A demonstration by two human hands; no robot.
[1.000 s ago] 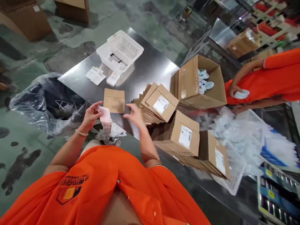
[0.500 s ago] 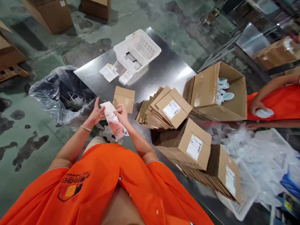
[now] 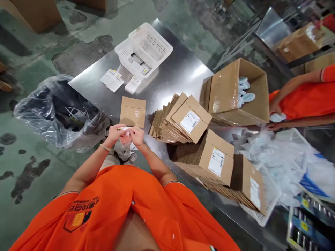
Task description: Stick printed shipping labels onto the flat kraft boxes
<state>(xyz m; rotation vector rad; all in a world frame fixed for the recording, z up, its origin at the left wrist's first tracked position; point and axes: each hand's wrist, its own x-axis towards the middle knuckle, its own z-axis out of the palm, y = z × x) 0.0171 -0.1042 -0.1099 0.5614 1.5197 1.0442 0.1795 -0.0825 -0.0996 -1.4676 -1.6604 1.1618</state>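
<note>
Between my two hands is a printed shipping label [image 3: 126, 138], its upper edge pinched and its lower part hanging pinkish below my fingers. My left hand [image 3: 115, 135] closes on the label's left side, and my right hand [image 3: 136, 136] grips the right side, the two nearly touching. Just beyond them a flat folded cardboard box [image 3: 133, 112] lies on the metal table [image 3: 167, 75] near its edge. To the right leans a fanned stack of flat boxes [image 3: 180, 120], the top one bearing a white label.
A clear-lined waste bin [image 3: 62, 115] stands left of the table. Label stacks [image 3: 112, 80] lie by a white plastic basket [image 3: 146, 48]. More labelled flat boxes [image 3: 217, 157] and an open carton [image 3: 227, 92] are at right. A co-worker's hand [image 3: 276, 111] holds a whitish object.
My hands have come closer together, and the label, earlier stretched long between them, now shows less of itself. The view has shifted slightly.
</note>
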